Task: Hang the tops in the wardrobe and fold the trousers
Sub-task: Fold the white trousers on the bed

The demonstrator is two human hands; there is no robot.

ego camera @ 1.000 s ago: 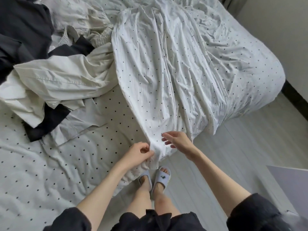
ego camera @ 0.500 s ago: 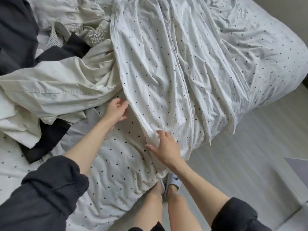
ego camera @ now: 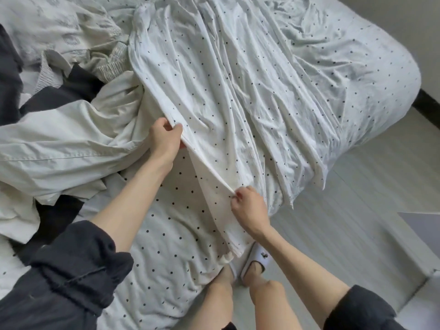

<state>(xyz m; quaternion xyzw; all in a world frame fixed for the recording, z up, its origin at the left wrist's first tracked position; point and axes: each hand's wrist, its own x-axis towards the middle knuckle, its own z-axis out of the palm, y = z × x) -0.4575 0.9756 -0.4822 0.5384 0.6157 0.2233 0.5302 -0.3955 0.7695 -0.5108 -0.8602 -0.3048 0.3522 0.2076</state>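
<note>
White black-dotted trousers (ego camera: pixel 214 79) lie lengthwise on the dotted bed sheet (ego camera: pixel 166 234), their lower end hanging over the bed's near edge. My left hand (ego camera: pixel 164 141) grips the garment's left edge about halfway up, thumb on top. My right hand (ego camera: pixel 247 206) pinches the same edge lower down, near the bed's edge. The edge is lifted and stretched taut between both hands. A heap of other clothes lies to the left: a cream garment (ego camera: pixel 59 144) over dark pieces (ego camera: pixel 54 210).
The bed's rounded corner (ego camera: pixel 392 67) is at the right, with pale floor (ego camera: pixel 357 210) beyond. A grey box (ego camera: pixel 423 225) stands at the right edge. My feet in white slippers (ego camera: pixel 256 258) stand against the bed.
My left hand went from lying on the sheet to gripping the trousers' left edge. My right hand went from pressing flat to pinching that edge, which is now lifted.
</note>
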